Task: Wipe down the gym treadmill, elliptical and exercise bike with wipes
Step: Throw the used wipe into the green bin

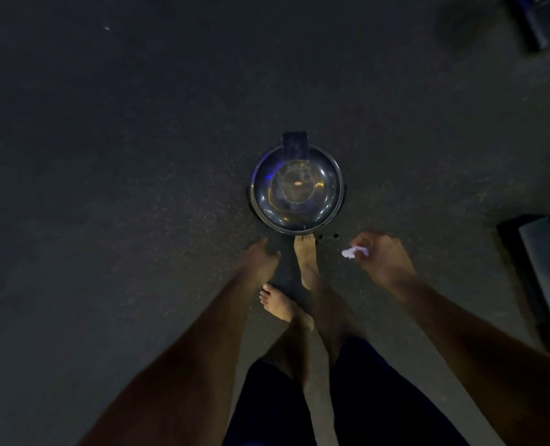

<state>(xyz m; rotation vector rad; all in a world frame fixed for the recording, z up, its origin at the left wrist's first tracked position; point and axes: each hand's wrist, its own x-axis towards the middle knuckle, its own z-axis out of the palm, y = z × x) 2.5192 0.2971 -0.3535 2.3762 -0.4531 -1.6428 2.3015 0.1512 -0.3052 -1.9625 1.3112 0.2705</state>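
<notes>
While your right hand point(383, 259) pinches a crumpled white wipe point(354, 252) beside the round, shiny steel pedal bin point(297, 191) on the floor, your left hand point(262, 255) hangs relaxed, holding nothing; disposal looks next, and no wiped machine shows clearly.

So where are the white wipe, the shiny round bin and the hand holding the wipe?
wipe point(352, 252), head view, on its crumpled white middle.
bin point(325, 201), head view, on its shiny domed lid.
right hand point(383, 257), head view, on the back of the hand.
</notes>
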